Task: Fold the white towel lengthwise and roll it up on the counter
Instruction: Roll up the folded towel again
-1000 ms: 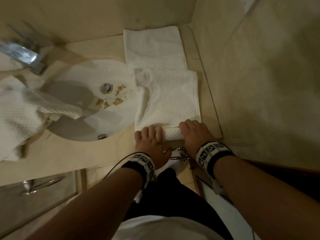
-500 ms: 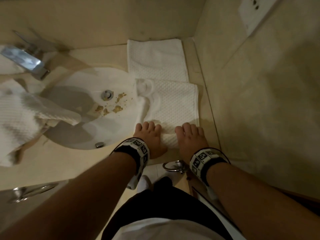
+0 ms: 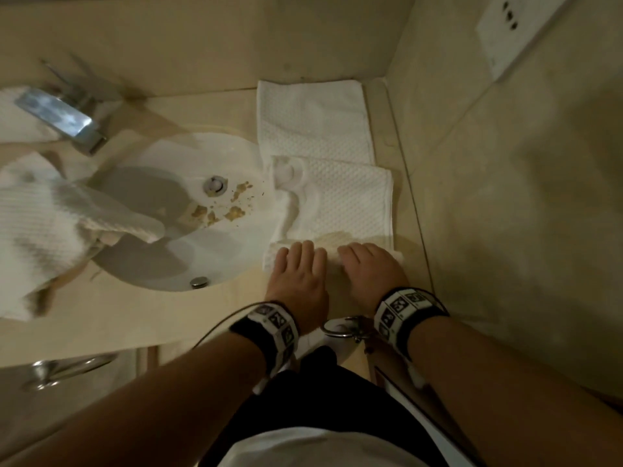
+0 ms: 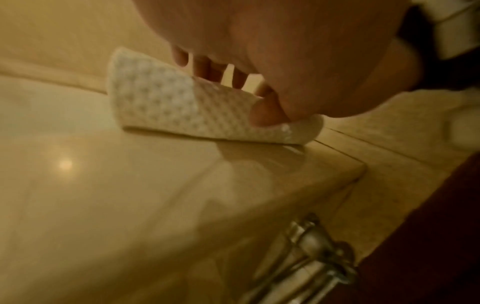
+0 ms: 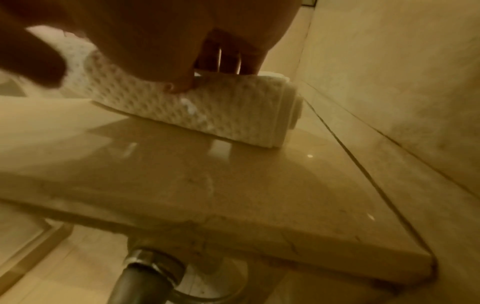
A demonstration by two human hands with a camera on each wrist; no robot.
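The white waffle towel [image 3: 340, 203] lies folded into a long strip on the beige counter [image 3: 135, 315], running from the back wall toward me, right of the sink. Its near end is wound into a roll [image 3: 332, 259]. My left hand [image 3: 300, 267] and right hand [image 3: 369, 267] sit side by side on that roll. In the left wrist view the fingers reach over the roll [image 4: 161, 107] and the thumb [image 4: 265, 115] presses its near face. The right wrist view shows the same hold on the roll [image 5: 233, 115], with the thumb [image 5: 182, 84] at the near side.
A white sink [image 3: 161, 237] with brown crumbs [image 3: 219, 210] and a chrome faucet [image 3: 60, 119] lies left of the towel. Another crumpled white towel [image 3: 43, 224] hangs over the sink's left rim. The tiled wall [image 3: 505, 197] stands close on the right. A metal ring [image 3: 344, 326] sits below the counter edge.
Both hands have moved away from the counter's front edge, pushing the roll along the strip. The roll has grown thicker and the flat part shorter.
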